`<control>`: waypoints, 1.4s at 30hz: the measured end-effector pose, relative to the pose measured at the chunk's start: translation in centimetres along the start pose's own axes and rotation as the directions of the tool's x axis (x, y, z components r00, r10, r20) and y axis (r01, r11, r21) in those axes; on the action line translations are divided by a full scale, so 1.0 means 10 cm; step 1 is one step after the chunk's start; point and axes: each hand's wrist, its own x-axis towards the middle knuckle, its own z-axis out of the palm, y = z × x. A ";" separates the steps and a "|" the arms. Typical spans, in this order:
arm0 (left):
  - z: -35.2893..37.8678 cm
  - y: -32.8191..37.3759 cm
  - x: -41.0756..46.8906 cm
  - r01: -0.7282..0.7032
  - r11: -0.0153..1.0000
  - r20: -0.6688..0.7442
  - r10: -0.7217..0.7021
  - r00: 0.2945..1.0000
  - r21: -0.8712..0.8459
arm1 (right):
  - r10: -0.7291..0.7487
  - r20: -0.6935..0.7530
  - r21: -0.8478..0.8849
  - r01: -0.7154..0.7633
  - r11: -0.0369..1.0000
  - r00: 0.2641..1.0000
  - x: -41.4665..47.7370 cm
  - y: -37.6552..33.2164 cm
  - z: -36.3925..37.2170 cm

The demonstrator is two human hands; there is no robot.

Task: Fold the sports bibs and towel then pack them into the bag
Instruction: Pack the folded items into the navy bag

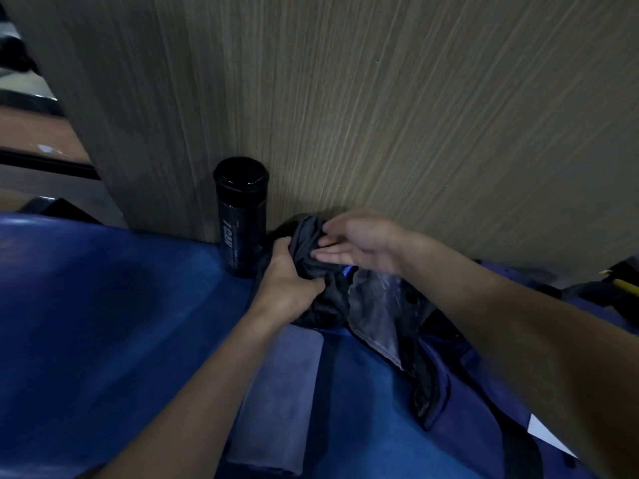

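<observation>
My left hand (288, 274) grips a bunched dark fabric, a bib (325, 299), at the foot of the wood panel. My right hand (356, 243) rests on the top of the same bundle, its fingers stretched over the cloth. Just right of the bundle lies a dark blue bag (439, 368) with its grey lining (380, 309) showing at the opening. A folded grey-blue towel (280, 402) lies flat on the blue surface under my left forearm.
A black bottle (240, 216) stands upright against the wood-grain panel (380, 98), just left of my left hand. A blue surface (103, 323) spreads to the left. A yellow-and-black object (622, 281) sits at the far right edge.
</observation>
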 end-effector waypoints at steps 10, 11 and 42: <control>-0.10 -0.03 0.06 0.130 0.991 -0.028 -0.131 0.991 -0.031 | -0.011 -0.088 -0.196 -0.007 0.981 0.996 0.19 0.66 -0.18; -0.12 -0.05 0.07 0.149 0.988 -0.025 -0.150 0.988 -0.051 | -0.036 -0.102 -0.177 0.018 0.984 0.994 0.21 0.68 -0.15; 0.84 0.65 -0.88 -0.201 0.957 0.211 0.244 0.946 -0.209 | -0.396 -0.238 0.320 0.457 0.830 0.887 -1.63 0.60 -1.01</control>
